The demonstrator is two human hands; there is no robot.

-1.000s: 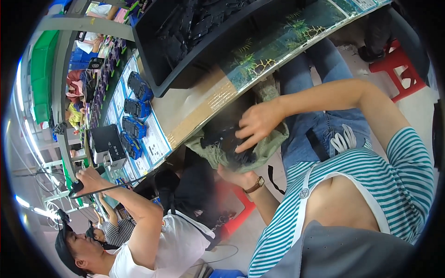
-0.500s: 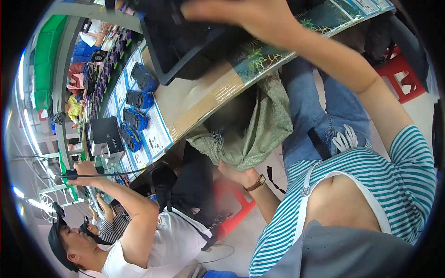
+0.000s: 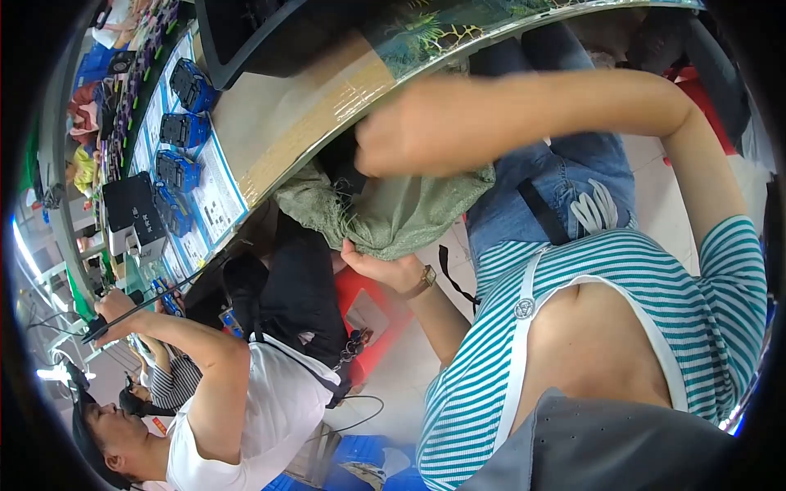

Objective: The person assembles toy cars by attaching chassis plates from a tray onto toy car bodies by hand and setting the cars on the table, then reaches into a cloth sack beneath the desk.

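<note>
A green woven sack (image 3: 426,209) hangs open below the table's edge, against my jeans. My left hand (image 3: 385,266), with a watch on the wrist, is closed on the sack's frayed rim and holds its mouth apart. Over the opening is my right hand (image 3: 393,139), smeared by motion; its fingers cannot be made out. Something dark (image 3: 340,162) shows in the sack's mouth just beside that hand; whether the hand holds it, I cannot tell. A black tray (image 3: 246,37) rests on the table above.
Several blue-and-black devices (image 3: 184,131) stand in a row on printed sheets along the table (image 3: 270,123). A black box (image 3: 131,209) stands beyond them. Close on the left sits a co-worker in a white shirt (image 3: 270,401), near a red stool (image 3: 372,319). Blue bins (image 3: 360,450) lie on the floor.
My right hand has come down from the black tray to the sack's mouth. The left hand keeps its hold on the rim. The whole view has shifted.
</note>
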